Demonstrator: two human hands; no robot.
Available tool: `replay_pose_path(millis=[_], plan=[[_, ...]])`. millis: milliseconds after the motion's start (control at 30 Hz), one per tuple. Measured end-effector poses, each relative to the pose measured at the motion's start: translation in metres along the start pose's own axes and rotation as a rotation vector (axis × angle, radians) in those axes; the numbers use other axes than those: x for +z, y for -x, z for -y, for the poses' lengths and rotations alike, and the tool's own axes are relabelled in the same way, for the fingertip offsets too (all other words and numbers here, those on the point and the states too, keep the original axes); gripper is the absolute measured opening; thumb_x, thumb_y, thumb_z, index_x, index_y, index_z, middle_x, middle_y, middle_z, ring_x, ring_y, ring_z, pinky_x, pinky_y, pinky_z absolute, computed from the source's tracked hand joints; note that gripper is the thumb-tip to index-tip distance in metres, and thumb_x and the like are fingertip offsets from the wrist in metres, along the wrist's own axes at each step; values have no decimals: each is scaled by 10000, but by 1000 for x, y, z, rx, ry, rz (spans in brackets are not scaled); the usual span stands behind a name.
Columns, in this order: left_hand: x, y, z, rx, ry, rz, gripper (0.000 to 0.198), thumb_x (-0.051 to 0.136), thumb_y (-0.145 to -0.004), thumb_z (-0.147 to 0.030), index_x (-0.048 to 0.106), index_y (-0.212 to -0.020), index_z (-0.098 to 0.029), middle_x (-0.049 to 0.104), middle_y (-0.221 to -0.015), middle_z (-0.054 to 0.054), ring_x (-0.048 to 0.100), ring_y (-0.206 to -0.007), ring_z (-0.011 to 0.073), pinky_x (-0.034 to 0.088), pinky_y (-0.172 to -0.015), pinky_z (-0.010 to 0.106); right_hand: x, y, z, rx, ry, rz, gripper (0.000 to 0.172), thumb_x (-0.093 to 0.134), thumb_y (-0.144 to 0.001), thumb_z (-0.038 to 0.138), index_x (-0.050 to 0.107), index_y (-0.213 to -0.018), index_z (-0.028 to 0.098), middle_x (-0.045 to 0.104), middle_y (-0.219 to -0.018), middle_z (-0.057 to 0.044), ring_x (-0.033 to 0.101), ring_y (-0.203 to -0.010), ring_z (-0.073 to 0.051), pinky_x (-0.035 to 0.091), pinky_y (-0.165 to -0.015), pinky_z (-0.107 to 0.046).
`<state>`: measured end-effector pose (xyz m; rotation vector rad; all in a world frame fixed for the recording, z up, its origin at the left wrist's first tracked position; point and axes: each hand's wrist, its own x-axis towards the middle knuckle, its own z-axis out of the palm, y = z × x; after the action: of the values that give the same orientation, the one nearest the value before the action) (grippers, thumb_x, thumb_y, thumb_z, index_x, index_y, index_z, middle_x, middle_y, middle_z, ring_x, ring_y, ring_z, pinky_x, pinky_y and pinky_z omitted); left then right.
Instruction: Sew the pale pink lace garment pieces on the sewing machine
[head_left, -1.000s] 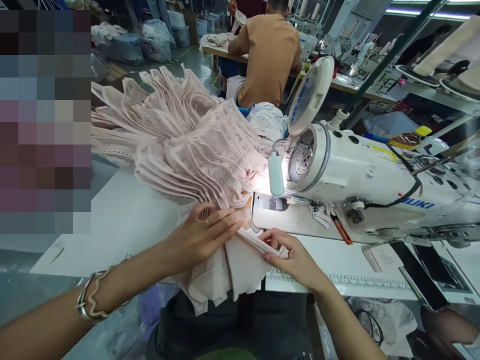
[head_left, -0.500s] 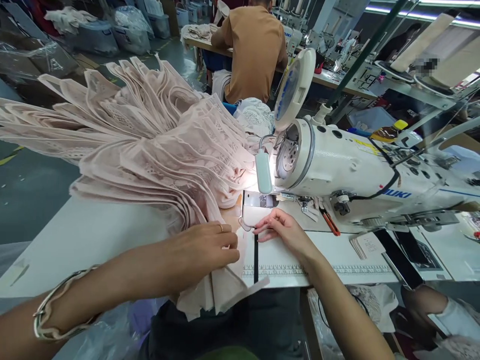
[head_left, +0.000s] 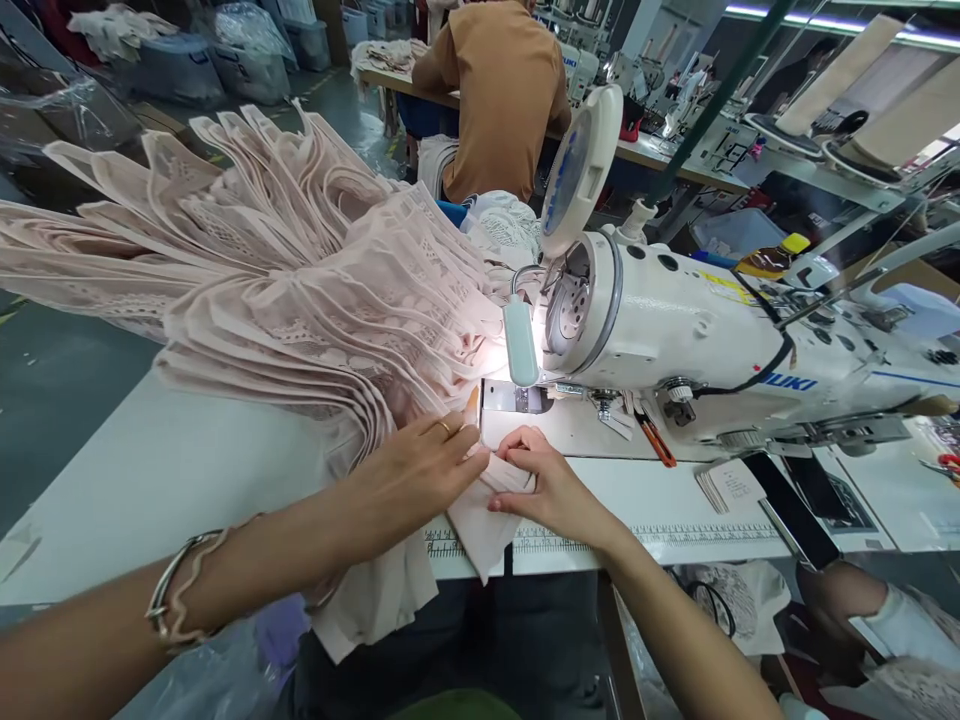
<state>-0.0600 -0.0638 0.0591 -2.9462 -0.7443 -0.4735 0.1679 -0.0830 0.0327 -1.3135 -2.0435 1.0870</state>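
A small pale pink fabric piece (head_left: 484,520) lies at the table's front edge, its pointed corner hanging toward me. My left hand (head_left: 431,450), with a ring on one finger, is closed on its upper left edge. On the right side of the same piece, my right hand (head_left: 544,485) pinches the cloth between thumb and fingers. Both hands are just in front of the needle plate (head_left: 514,397) of a white sewing machine (head_left: 660,330). A big heap of pale pink lace garments (head_left: 322,280) spreads to the left, partly under my left forearm.
A small lamp (head_left: 520,342) lights the needle area. Orange snips (head_left: 657,440), paper tags (head_left: 729,486) and a phone (head_left: 795,515) lie right of my hands. A measuring tape (head_left: 652,535) runs along the table edge. A person in a brown shirt (head_left: 499,100) sits ahead.
My right hand has gone from spread fingers to gripping the fabric piece. My left hand has moved slightly up, and the cloth's corner now lies between both hands.
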Motion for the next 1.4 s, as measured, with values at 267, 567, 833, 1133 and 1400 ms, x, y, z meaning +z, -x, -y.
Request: replay_pose_path(millis=[267, 567, 833, 1133, 1400], plan=[[-12, 7, 13, 127, 317, 20, 221, 574, -897, 7, 614, -812, -193, 686, -910, 7, 600, -840, 146, 439, -777, 249, -5, 2, -12, 263, -546, -4, 439, 623, -864, 607, 502, -709, 215, 626, -826, -16, 576, -768, -166, 451, -663, -273], [14, -2, -7, 101, 43, 193, 206, 611, -890, -82, 676, -1051, -194, 730, -989, 25, 683, -843, 184, 499, -702, 297, -12, -37, -23, 326, 250, -209, 207, 607, -832, 259, 503, -1010, 234, 519, -585, 74, 520, -528, -160, 334, -535, -249], [66, 8, -24, -7, -416, 172, 619, 767, -675, -254, 648, -1277, -170, 494, -1474, 190, 493, -1327, 423, 432, -1061, 556, -68, 70, -54, 457, 948, -716, 313, 412, -968, 428, 621, -838, 235, 662, -759, -107, 602, -665, -262, 358, -554, -331], [67, -45, 6, 242, -356, -13, 163, 540, -921, -51, 663, -1024, -81, 687, -1162, 196, 669, -1065, 283, 531, -898, 411, -137, 157, -105, 697, 893, -738, 371, 464, -856, 513, 643, -761, 203, 663, -834, -167, 620, -802, -309, 438, -661, -396], [83, -30, 45, 208, 149, -152, 523, 386, -866, 90, 615, -1280, -132, 668, -1316, 106, 613, -1244, 199, 530, -1009, 343, -125, 144, -76, 612, 860, -1180, 326, 378, -894, 393, 616, -851, 175, 670, -834, -162, 610, -826, -285, 439, -747, -389]])
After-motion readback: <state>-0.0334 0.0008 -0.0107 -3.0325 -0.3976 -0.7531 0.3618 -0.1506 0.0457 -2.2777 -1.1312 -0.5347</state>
